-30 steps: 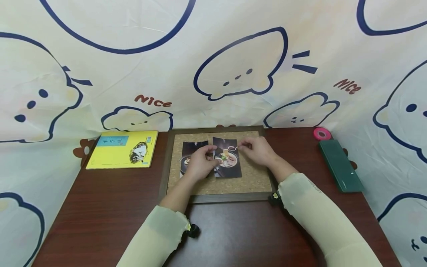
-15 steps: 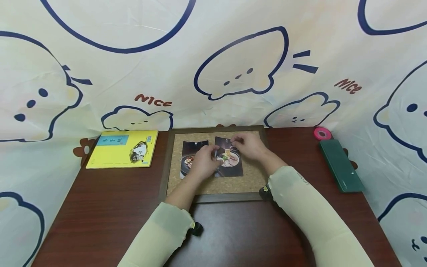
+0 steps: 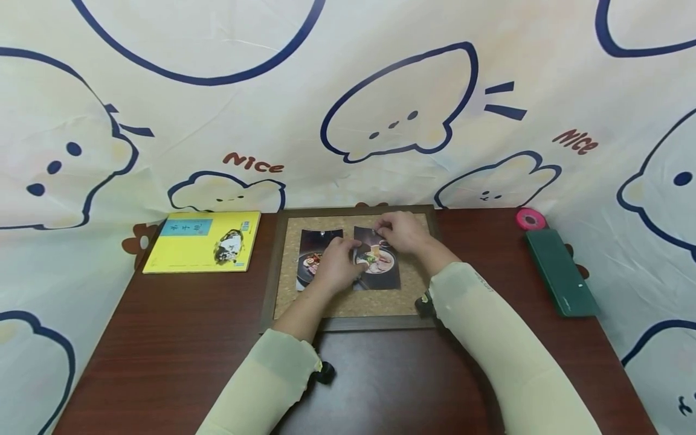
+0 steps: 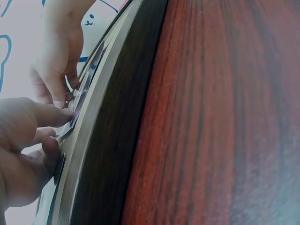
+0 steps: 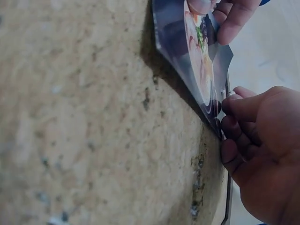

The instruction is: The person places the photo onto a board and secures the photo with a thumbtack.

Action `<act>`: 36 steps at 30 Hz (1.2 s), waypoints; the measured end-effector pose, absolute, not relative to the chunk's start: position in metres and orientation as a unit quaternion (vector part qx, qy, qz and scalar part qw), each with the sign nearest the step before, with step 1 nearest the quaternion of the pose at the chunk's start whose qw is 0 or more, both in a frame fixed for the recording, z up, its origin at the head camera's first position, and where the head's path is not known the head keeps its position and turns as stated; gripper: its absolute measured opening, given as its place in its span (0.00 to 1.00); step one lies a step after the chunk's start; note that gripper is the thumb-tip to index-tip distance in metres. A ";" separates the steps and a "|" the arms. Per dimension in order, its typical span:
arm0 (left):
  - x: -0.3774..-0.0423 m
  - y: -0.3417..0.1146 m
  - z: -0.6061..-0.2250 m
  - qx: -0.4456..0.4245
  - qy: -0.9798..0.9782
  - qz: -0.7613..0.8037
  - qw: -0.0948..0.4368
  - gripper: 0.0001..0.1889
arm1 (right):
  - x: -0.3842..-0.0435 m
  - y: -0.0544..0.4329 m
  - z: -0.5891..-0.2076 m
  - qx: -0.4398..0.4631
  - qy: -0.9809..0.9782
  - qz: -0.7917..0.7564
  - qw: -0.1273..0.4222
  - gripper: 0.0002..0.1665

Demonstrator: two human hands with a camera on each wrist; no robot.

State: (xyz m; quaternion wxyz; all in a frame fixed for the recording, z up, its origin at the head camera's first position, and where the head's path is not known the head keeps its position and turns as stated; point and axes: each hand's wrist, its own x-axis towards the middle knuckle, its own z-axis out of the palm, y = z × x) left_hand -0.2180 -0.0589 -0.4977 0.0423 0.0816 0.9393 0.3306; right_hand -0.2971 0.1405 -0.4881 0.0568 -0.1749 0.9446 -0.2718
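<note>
A framed cork board [image 3: 326, 309] lies on the table with two dark food photos on it. My left hand [image 3: 336, 266] pinches the left edge of the right photo [image 3: 383, 280], which shows a bowl of noodles. At this photo's top edge is my right hand [image 3: 405, 232], fingertips together around a small pushpin [image 5: 231, 93]; only its pale head shows. In the right wrist view the photo bows up from the cork. The left photo [image 3: 309, 272] lies flat, partly hidden by my left hand, with a small pale dot at its top.
On the left lies a yellow book [image 3: 190, 251]. A green case [image 3: 560, 275] and a pink round item [image 3: 530, 219] sit at the right edge. Patterned cloth walls [image 3: 261, 109] rise behind and beside the brown table [image 3: 179, 338].
My right hand has moved left and up, from the photo's right edge to its top. The photo has shifted slightly right with my left hand still holding it.
</note>
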 end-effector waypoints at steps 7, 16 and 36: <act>-0.218 -0.060 -0.497 0.066 0.932 0.350 0.074 0.30 | -0.301 0.135 -0.484 -0.187 0.951 -0.232 0.079 0.09; -0.219 -0.063 -0.502 0.067 0.926 0.360 0.095 0.31 | -0.303 0.128 -0.475 -0.189 0.955 -0.194 0.122 0.11; -0.219 -0.064 -0.500 0.063 0.925 0.363 0.095 0.31 | -0.313 0.120 -0.474 -0.134 0.950 -0.247 0.138 0.10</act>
